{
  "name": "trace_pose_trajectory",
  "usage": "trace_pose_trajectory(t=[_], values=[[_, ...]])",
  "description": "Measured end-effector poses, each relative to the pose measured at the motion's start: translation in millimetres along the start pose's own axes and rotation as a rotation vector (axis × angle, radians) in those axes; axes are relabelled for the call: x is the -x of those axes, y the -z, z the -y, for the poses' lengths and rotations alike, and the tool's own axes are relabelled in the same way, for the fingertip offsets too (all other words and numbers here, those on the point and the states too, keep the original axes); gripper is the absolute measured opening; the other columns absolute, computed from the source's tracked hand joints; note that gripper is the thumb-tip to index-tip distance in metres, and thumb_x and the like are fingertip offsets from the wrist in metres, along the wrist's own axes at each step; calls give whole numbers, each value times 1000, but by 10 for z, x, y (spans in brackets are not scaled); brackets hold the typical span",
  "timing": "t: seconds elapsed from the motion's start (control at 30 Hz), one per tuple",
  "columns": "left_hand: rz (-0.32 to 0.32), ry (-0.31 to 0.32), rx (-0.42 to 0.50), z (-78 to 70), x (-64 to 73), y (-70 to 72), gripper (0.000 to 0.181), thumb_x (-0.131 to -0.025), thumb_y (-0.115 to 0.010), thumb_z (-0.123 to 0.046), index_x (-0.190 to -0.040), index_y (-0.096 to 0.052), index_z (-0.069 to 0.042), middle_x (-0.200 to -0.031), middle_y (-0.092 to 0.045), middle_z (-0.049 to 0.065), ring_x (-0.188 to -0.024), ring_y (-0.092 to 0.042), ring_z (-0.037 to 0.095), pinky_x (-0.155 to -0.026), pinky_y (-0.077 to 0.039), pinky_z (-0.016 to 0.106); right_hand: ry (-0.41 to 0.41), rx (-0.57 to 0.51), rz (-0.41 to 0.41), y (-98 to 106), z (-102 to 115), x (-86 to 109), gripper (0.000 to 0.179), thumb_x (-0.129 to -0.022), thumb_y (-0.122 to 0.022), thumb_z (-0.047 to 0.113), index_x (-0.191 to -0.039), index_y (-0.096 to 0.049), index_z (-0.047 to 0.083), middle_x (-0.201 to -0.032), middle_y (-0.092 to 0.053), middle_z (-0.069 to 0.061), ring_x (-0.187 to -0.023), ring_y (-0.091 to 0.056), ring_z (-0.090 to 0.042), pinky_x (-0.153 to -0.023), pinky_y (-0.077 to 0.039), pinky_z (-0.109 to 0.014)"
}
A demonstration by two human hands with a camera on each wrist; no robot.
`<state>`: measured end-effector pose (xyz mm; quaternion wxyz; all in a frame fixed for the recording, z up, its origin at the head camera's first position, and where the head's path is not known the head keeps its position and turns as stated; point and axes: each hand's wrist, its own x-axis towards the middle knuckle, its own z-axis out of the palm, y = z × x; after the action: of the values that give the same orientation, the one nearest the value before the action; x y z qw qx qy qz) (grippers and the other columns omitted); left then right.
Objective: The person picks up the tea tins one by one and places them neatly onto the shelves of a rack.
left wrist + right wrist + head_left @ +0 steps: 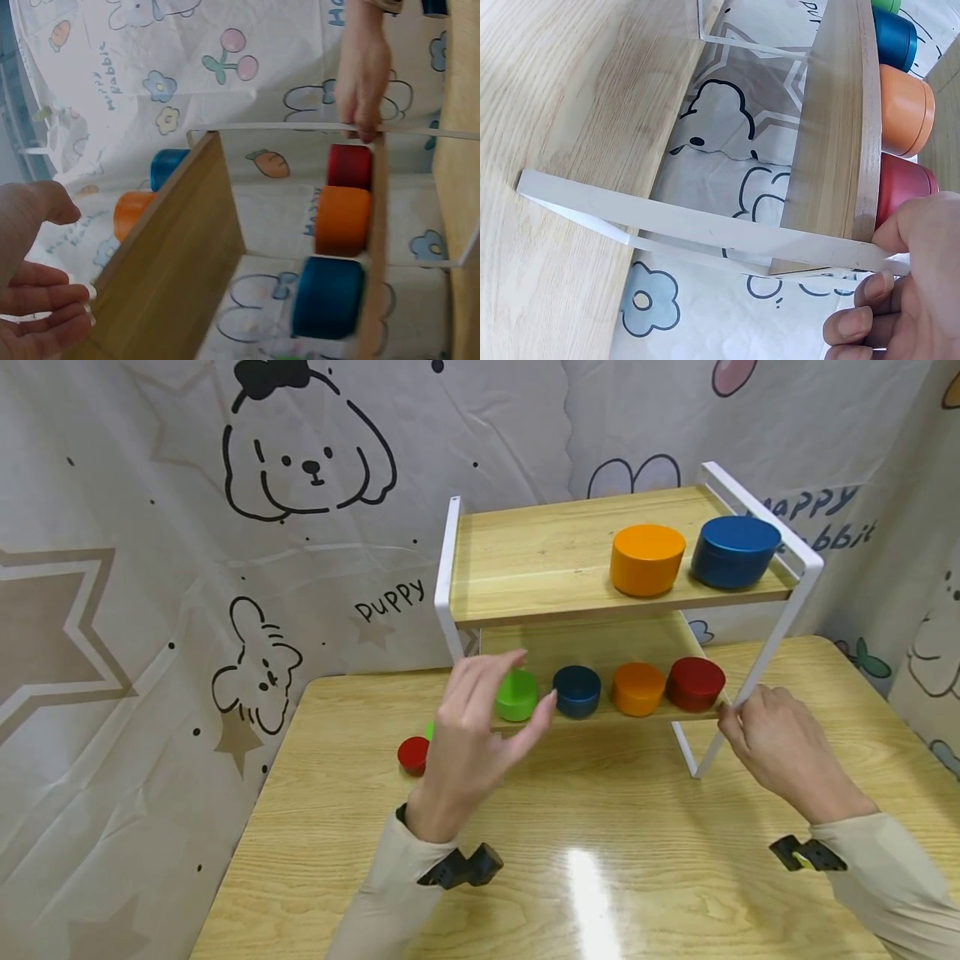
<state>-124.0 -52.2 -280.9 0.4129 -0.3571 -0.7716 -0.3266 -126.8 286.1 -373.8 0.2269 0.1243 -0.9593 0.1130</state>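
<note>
A two-tier wooden shelf (540,556) with a white metal frame stands on the table. My right hand (783,747) grips the frame's right front leg (705,229) beside the lower board, thumb and fingers around it. My left hand (468,735) is in front of the shelf's left side, thumb and fingers apart, holding nothing. Behind its fingertips on the lower board is a green round tin (517,696). To the right of that sit a dark blue tin (577,692), an orange tin (638,688) and a red tin (696,683). The upper board carries another orange tin (647,560) and a blue tin (735,553).
On the table (322,827), left of the shelf, a small red tin (413,756) lies partly behind my left hand, with a bit of green next to it. A patterned cloth (172,635) hangs behind the table and along its sides.
</note>
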Motion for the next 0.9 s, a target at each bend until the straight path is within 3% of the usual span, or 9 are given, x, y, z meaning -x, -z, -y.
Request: trace_pose_trajectory(t=[0.13,0.23,0.37,0.5,0.7,0.9], values=[[-7,27,16,102,326,35,33,-82,-69,-18,-105,-65,6,-97,-69,16,-91,-62,27,-81,-53,32,-4,15,4,3,-4,4,33,-93,-51,14,-61,-47,6,-59,-38,-5,-54,-36,-22,-51,-26,-31],[-17,84,10,254,628,63,27,-83,-67,-16,-101,-67,5,-93,-69,14,-86,-62,26,-77,-53,33,-2,20,6,2,-5,6,33,-93,-51,15,-61,-47,5,-59,-38,-4,-54,-36,-22,-51,-26,-31],[24,231,-59,524,1035,124,25,-82,-69,-13,-100,-67,5,-90,-68,14,-84,-62,26,-69,-54,32,-3,19,9,5,-5,6,33,-93,-51,15,-62,-48,5,-59,-38,-4,-55,-35,-22,-51,-26,-31],[106,389,-181,772,1344,191,31,-79,-73,-13,-103,-66,5,-94,-68,15,-89,-61,26,-71,-55,36,-6,14,12,18,-4,3,33,-93,-51,14,-62,-48,4,-60,-39,-5,-55,-36,-23,-51,-26,-31],[199,511,-283,929,1534,222,38,-78,-76,-14,-107,-64,7,-104,-66,19,-97,-59,32,-82,-53,42,-16,8,35,27,-1,3,31,-93,-51,14,-64,-49,3,-61,-39,-6,-56,-37,-23,-52,-27,-31],[253,596,-318,1052,1602,174,42,-77,-78,-12,-110,-61,9,-107,-61,22,-99,-55,35,-81,-51,42,-22,8,46,28,-2,1,30,-93,-52,14,-65,-49,2,-62,-39,-6,-57,-38,-24,-52,-28,-32]])
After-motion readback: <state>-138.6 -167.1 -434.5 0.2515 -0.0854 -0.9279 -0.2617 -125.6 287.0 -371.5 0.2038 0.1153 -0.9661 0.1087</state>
